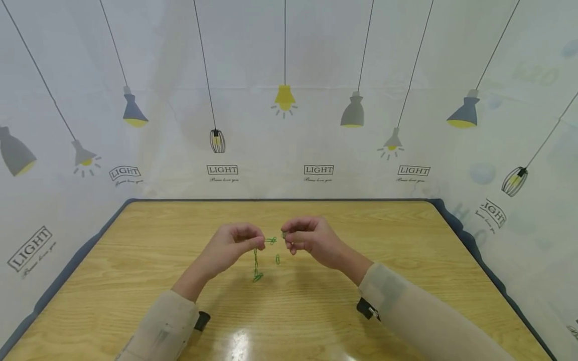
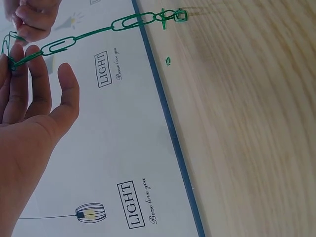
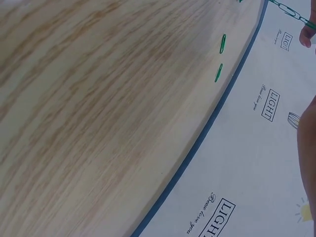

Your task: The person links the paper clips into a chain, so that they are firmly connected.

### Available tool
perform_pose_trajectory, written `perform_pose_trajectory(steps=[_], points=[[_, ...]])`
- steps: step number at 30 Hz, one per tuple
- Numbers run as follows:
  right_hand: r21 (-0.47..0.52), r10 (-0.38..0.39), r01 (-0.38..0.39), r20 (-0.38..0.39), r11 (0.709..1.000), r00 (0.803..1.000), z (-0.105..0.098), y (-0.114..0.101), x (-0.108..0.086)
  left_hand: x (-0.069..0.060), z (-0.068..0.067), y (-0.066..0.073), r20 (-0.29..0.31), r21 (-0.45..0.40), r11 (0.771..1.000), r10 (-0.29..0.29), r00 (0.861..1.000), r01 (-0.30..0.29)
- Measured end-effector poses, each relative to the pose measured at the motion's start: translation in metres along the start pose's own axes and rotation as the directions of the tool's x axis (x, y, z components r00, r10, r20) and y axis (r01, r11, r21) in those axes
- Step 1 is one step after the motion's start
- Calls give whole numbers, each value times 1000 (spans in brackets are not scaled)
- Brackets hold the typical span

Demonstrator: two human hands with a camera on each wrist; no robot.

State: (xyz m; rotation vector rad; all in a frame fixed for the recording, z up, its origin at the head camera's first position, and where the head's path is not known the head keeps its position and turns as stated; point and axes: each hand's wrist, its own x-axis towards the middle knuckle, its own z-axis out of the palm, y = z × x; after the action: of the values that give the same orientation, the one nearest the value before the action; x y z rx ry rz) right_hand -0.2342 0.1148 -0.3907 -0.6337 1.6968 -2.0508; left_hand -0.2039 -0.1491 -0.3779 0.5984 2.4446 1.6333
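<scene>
A chain of linked green paper clips [image 2: 58, 46] hangs from my left hand [image 1: 232, 246], whose thumb and index finger pinch its upper end; its lower end reaches down near the table. Green clip wire [image 1: 271, 240] also sticks out to the right of those fingertips. My right hand [image 1: 316, 241] is close by on the right, thumb and fingers pinching a small piece that looks like a paper clip [image 1: 283, 233], mostly hidden. In the right wrist view the right hand [image 3: 307, 158] shows only at the edge, its fingertips out of frame.
Below the hands, a loose green paper clip [image 1: 277, 259] lies on the wooden table [image 1: 158, 250]. Two loose clips show in the right wrist view, one [image 3: 222, 43] beyond the other [image 3: 218, 72]. A lamp-printed cloth [image 1: 253, 185] stands behind the table's dark edge.
</scene>
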Motion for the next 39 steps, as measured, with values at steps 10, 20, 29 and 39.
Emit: perform_pose_trajectory(steps=[10,20,29,39], points=[[-130,53,-54,-9,990,999,2,-1,2,-1,-1,2,4,-13,1000,-18,1000,18],[-161,80,-79,-1,984,997,7,-2,1,1,2,3,28,-14,1000,8,1000,-7],[-166,56,-56,-4,985,998,10,-2,3,4,2,0,41,-12,1000,22,999,-21],[-154,17,-15,12,988,1000,14,2,6,6,3,-1,53,-16,999,37,998,-36]])
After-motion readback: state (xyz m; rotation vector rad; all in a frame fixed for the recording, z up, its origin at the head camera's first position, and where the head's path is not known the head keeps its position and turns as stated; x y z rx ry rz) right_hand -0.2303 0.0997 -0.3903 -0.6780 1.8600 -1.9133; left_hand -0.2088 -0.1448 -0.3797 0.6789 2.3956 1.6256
